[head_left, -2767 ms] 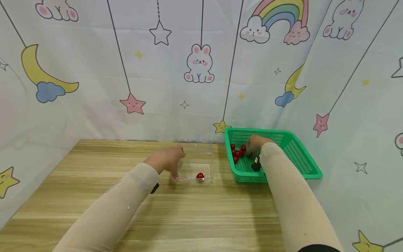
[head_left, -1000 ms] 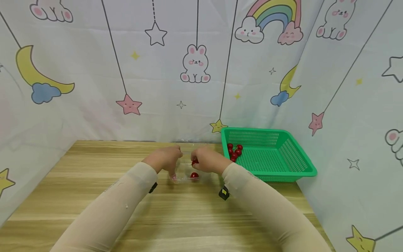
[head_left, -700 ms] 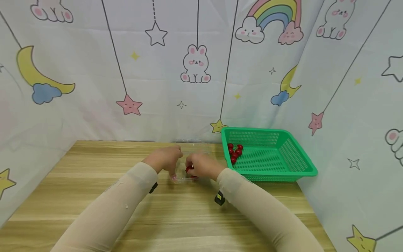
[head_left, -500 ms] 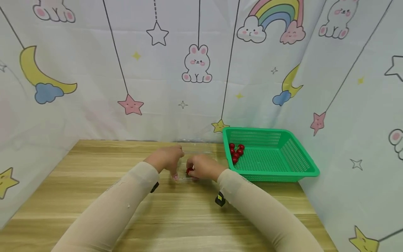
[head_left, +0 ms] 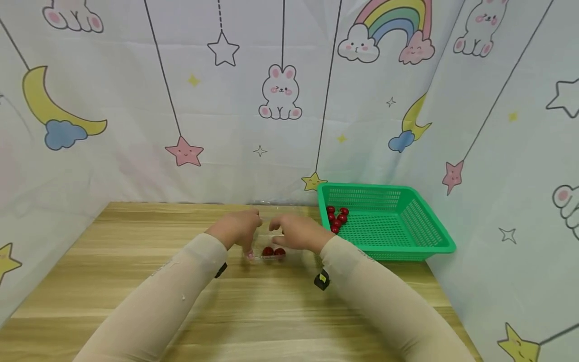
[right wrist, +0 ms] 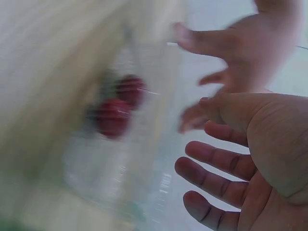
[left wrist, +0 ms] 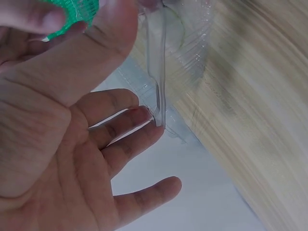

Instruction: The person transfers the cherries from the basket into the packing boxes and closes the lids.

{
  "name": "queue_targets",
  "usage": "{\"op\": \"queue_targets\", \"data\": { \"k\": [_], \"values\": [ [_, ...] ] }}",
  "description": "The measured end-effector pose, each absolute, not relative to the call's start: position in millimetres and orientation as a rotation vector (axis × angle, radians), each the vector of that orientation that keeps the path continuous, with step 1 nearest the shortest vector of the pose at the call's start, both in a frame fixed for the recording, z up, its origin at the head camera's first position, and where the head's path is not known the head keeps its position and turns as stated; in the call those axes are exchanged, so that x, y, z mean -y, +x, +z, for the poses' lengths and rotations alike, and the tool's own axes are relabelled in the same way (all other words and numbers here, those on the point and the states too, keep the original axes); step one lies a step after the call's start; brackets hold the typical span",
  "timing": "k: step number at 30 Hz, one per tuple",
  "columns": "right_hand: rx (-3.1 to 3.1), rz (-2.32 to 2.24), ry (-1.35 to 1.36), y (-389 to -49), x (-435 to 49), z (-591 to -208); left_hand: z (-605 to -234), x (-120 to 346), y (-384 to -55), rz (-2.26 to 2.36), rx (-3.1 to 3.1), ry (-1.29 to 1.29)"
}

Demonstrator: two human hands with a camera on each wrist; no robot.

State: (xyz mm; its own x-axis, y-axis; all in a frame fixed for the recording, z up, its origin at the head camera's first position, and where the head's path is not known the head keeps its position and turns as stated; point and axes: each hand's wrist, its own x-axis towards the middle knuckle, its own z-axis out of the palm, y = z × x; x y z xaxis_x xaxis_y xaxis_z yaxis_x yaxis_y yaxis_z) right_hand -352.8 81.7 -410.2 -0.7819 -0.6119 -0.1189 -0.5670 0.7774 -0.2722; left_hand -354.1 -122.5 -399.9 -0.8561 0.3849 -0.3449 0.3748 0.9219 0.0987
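Observation:
My left hand (head_left: 235,229) spans the left side of a clear plastic box (head_left: 291,255). In the left wrist view, its fingertips touch the box's rim (left wrist: 156,72), with the thumb bent towards the rim's near end. Two dark red cherries (head_left: 268,251) lie side by side at the front of the box, blurred in the right wrist view. My right hand (head_left: 298,232) hovers over the box's right part, thumb and fingers parted and nothing between them. More cherries (head_left: 336,222) sit in the left end of a green basket (head_left: 386,249).
The basket stands right of the box, its left wall close to my right hand. A wooden table (head_left: 271,311) bears everything. Behind and to the right hangs a white cloth (head_left: 226,125) printed with rabbits and stars. The box's clear back part stands near this cloth.
My right hand went from the basket to the box with a cherry, set it beside the first one, let go and drew back slightly. My left hand stayed at the box.

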Motion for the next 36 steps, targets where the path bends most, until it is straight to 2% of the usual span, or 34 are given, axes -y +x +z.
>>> {"op": "queue_targets", "data": {
  "k": [7, 13, 24, 36],
  "values": [
    [-2.836, -0.401, -0.857, -351.0, -112.4, -364.6, -400.0, 124.2, -351.9, 0.026, -2.744, 0.570],
    [-2.857, -0.486, -0.695, -374.5, -144.7, -346.0, -398.9, 124.8, -349.7, 0.019, -2.758, 0.564],
    [-2.870, -0.466, -0.500, -431.3, -204.6, -349.6, -399.1, 123.7, -348.4, 0.058, -2.757, 0.559],
    [-2.757, -0.345, -0.363, -460.2, -240.1, -378.5, -401.4, 123.7, -351.2, 0.048, -2.759, 0.566]
  ]
}}
